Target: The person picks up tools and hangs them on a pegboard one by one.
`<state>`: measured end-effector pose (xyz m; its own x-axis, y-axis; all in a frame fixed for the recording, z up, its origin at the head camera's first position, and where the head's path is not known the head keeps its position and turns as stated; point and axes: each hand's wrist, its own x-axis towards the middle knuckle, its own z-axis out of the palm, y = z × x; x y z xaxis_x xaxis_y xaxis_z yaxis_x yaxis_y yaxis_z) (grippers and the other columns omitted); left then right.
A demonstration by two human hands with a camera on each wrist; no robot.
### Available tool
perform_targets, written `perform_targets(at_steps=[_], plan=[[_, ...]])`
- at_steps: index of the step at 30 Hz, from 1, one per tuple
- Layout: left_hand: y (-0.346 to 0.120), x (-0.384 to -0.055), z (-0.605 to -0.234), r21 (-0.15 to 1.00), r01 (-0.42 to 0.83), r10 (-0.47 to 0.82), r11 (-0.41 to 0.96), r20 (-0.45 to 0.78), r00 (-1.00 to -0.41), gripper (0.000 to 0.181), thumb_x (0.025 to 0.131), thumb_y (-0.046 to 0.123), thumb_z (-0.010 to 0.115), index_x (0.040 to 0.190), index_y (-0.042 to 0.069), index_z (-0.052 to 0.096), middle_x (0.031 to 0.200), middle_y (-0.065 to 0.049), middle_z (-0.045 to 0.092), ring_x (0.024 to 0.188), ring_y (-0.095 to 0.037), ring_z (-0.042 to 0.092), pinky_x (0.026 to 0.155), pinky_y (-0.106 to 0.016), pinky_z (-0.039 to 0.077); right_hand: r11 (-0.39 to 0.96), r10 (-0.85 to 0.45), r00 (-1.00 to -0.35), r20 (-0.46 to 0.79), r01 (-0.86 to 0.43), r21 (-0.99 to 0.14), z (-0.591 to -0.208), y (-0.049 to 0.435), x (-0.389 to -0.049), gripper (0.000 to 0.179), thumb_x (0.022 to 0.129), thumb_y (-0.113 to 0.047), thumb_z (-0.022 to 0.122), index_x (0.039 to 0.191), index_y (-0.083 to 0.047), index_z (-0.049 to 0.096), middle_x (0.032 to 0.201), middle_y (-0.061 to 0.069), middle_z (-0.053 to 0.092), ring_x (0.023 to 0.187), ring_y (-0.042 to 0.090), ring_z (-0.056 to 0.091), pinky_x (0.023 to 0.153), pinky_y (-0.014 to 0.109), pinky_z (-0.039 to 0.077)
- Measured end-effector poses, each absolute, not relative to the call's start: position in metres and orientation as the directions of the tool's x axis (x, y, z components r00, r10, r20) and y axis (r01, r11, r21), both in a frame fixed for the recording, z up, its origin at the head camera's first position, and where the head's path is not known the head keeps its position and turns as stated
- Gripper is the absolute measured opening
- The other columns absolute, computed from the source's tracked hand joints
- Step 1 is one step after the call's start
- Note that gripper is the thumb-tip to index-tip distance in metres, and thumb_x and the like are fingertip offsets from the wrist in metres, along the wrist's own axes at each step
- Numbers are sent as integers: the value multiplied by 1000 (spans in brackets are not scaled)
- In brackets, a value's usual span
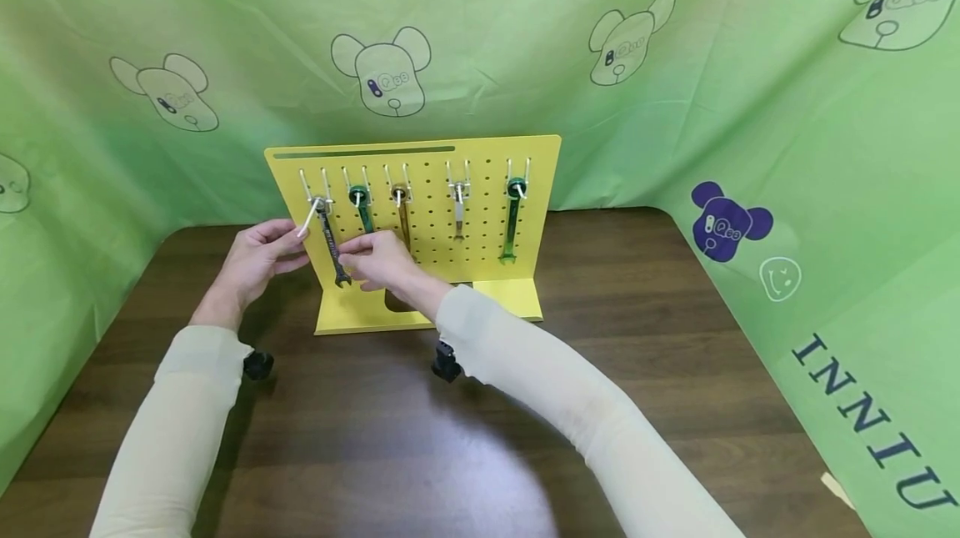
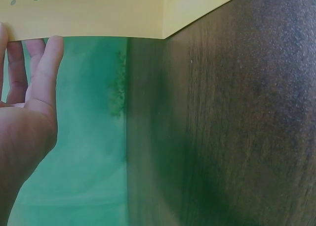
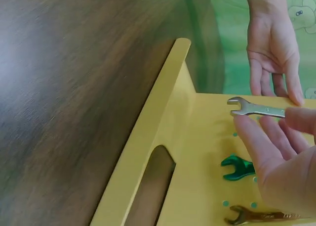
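A silver combination wrench [image 1: 330, 242] hangs on the leftmost hook of a yellow pegboard stand [image 1: 551, 161]. My right hand [image 1: 382, 261] pinches its lower shaft; in the right wrist view the open jaw end of this wrench [image 3: 241, 107] sticks out past the fingertips. My left hand [image 1: 258, 258] grips the board's left edge, fingers reaching behind it, thumb close to the hook's white tip. Beside the right hand hang a green wrench [image 1: 361, 208] and a gold wrench [image 1: 402, 208], their lower parts hidden by that hand in the head view.
Farther right on the board hang a small silver wrench [image 1: 459, 213] and another green wrench [image 1: 512, 225]. The stand rests on a dark wooden table [image 1: 637, 313]. Green cloth [image 1: 510, 37] with printed bear heads surrounds the back and sides.
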<state>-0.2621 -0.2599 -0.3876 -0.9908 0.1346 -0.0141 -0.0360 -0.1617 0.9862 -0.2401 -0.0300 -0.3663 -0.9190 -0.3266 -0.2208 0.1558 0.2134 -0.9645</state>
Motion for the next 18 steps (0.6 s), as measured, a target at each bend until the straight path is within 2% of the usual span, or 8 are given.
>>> perform_targets(at_steps=[5,11,18], plan=[[-260,-260,-386,983,-31,146,-183,-4,-989,11,96,5,70,96,14,77,93,0,68,85,-13,69,83,-34,62,305,-458,-850,-258,122,-945,-373,-15,-233,32,101,-13,66,132,-6,66,121,9,71,116,39,65,82,42,64],[-260,-259,-383,979,-22,155,-204,10,-988,11,97,4,69,95,13,77,92,0,69,84,-14,69,83,-34,62,374,-587,-765,-265,33,-927,-375,15,-223,37,101,-15,65,136,-5,63,129,10,68,117,36,65,82,37,64],[-261,-257,-382,978,-14,144,-210,17,-989,11,96,4,70,95,12,77,93,-1,69,84,-14,70,83,-36,62,389,-665,-724,-184,-125,-913,-368,72,-223,40,102,-20,65,139,-4,59,136,13,63,116,31,65,87,44,62]])
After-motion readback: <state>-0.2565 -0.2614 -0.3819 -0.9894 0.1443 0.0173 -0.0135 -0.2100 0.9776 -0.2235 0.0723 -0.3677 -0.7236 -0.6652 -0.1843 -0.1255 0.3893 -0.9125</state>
